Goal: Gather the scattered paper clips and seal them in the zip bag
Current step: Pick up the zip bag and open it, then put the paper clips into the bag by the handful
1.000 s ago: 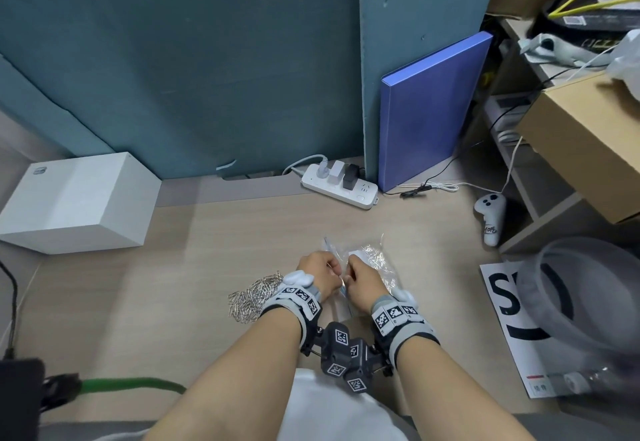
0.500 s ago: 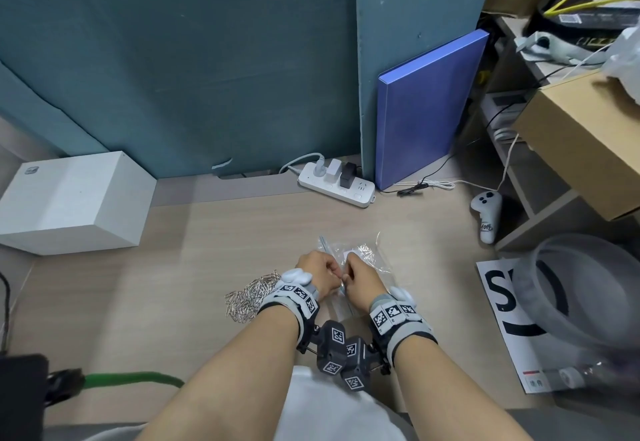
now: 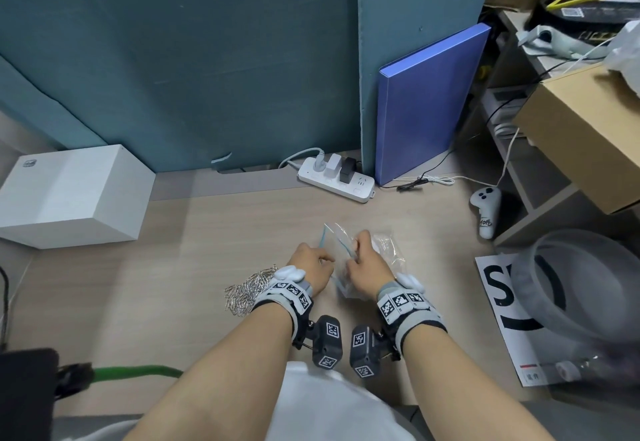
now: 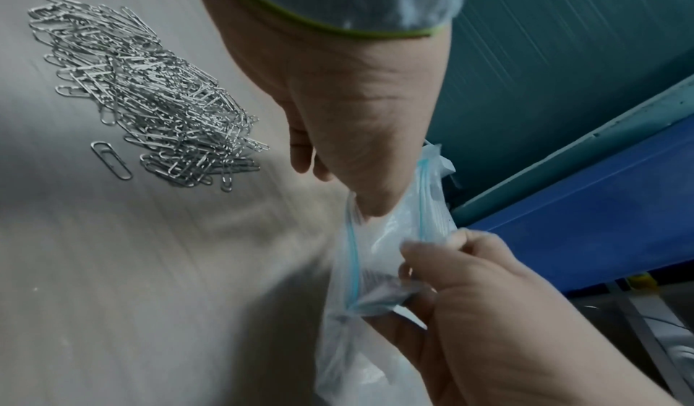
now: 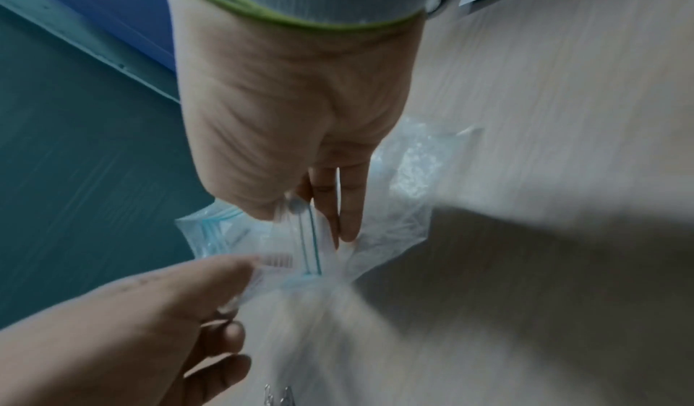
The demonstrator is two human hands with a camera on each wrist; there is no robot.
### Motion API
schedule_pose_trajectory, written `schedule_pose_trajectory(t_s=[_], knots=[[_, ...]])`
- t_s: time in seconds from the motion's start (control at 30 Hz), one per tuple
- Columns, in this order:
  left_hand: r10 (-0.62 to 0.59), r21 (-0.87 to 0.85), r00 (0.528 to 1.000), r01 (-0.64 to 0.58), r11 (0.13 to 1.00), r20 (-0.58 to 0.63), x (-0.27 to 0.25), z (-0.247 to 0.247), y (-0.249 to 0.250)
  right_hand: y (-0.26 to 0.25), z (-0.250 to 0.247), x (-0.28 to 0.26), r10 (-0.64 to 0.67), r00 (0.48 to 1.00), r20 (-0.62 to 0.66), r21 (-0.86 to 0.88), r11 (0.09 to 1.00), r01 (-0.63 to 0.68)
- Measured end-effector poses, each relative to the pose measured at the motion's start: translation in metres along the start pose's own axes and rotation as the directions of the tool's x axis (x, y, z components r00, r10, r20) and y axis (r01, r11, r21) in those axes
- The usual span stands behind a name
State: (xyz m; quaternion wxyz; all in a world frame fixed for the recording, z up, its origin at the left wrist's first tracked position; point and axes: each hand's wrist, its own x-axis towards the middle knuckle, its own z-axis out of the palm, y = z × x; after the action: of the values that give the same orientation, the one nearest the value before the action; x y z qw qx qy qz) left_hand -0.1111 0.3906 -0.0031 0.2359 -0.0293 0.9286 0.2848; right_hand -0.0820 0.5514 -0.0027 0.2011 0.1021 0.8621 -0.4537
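A clear zip bag [image 3: 337,241] with a blue zip strip lies on the wooden desk [image 3: 207,232] between my hands, with some clips inside. My left hand [image 3: 323,262] pinches one lip of the bag's mouth [image 4: 355,252]. My right hand [image 3: 353,255] pinches the opposite lip [image 4: 424,228], so the mouth gapes. From the right wrist, the bag [image 5: 398,169] spreads under my right fingers [image 5: 345,213]. A heap of silver paper clips [image 3: 251,288] lies just left of my left wrist, and one clip [image 4: 110,160] lies apart from the heap [image 4: 150,95].
A white box [image 3: 72,194] sits at the back left. At the back stand a power strip [image 3: 337,181] and a blue folder [image 3: 429,101]. To the right are a white controller [image 3: 485,208], a printed sheet [image 3: 498,295] and a clear tub [image 3: 585,281]. A green cable [image 3: 138,371] runs near the front.
My hands have drawn apart, pulling the bag's mouth wider. The bag has shifted slightly away from me. The clip heap has not moved.
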Motion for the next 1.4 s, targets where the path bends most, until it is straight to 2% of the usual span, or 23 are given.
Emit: schedule_pose_trajectory(t_s=[0.1, 0.17, 0.33, 0.4, 0.5, 0.57, 0.63, 0.67, 0.73, 0.8, 0.87, 0.93, 1.0, 1.27, 1.4], knots=[[-0.003, 0.062, 0.999, 0.001, 0.998, 0.034, 0.0, -0.001, -0.003, -0.006, 0.004, -0.005, -0.095, 0.995, 0.025, -0.051, 0.994, 0.096], [-0.01, 0.156, 0.998, 0.0, 0.988, 0.066, -0.003, -0.002, -0.006, -0.006, 0.005, -0.007, -0.086, 0.996, 0.03, -0.144, 0.985, 0.09], [-0.036, 0.252, 0.994, 0.01, 0.968, 0.099, -0.005, 0.0, -0.012, 0.005, 0.003, -0.002, 0.049, 0.996, 0.073, -0.409, 0.912, -0.015], [0.0, 0.313, 0.995, -0.032, 0.949, 0.103, -0.003, 0.001, -0.009, 0.012, 0.009, 0.004, 0.138, 0.99, 0.036, -0.423, 0.899, -0.11], [0.026, 0.397, 0.995, -0.062, 0.916, 0.094, 0.003, 0.005, -0.018, 0.02, 0.015, 0.01, 0.141, 0.989, -0.036, -0.466, 0.873, -0.141], [0.047, 0.297, 0.995, -0.071, 0.952, 0.086, 0.006, 0.01, -0.029, 0.006, 0.01, 0.002, 0.155, 0.988, -0.003, -0.487, 0.863, -0.137], [0.116, 0.045, 0.992, -0.118, 0.992, 0.042, 0.005, 0.009, -0.041, -0.003, 0.003, -0.001, 0.164, 0.986, -0.022, -0.481, 0.863, -0.154], [0.14, -0.069, 0.99, -0.14, 0.988, 0.0, 0.004, 0.005, -0.045, -0.007, 0.0, -0.003, 0.16, 0.986, -0.047, -0.484, 0.86, -0.162], [0.111, -0.182, 0.99, -0.125, 0.975, -0.083, 0.003, -0.004, -0.055, -0.012, -0.002, -0.003, 0.156, 0.986, -0.067, -0.468, 0.867, -0.169], [0.003, -0.193, 0.989, -0.031, 0.981, -0.146, -0.001, -0.016, -0.068, -0.019, -0.003, -0.005, 0.133, 0.99, -0.037, -0.462, 0.877, -0.135], [-0.113, -0.129, 0.976, 0.089, 0.988, -0.188, -0.01, -0.027, -0.083, -0.024, 0.0, -0.005, 0.1, 0.995, -0.03, -0.437, 0.894, -0.103], [-0.192, 0.025, 0.966, 0.199, 0.98, -0.174, -0.024, -0.035, -0.092, -0.03, 0.005, -0.004, 0.076, 0.997, -0.019, -0.433, 0.898, -0.076], [-0.24, 0.111, 0.965, 0.251, 0.961, -0.109, -0.034, -0.036, -0.102, -0.035, 0.014, -0.001, 0.072, 0.997, -0.017, -0.455, 0.888, -0.072], [-0.268, 0.068, 0.958, 0.275, 0.959, -0.1, -0.025, -0.027, -0.114, -0.032, 0.025, 0.009, -0.048, 0.998, 0.03, -0.416, 0.908, 0.056], [-0.219, 0.084, 0.971, 0.227, 0.97, -0.093, -0.013, -0.024, -0.117, -0.028, 0.029, 0.012, -0.083, 0.995, 0.051, -0.403, 0.91, 0.097]])
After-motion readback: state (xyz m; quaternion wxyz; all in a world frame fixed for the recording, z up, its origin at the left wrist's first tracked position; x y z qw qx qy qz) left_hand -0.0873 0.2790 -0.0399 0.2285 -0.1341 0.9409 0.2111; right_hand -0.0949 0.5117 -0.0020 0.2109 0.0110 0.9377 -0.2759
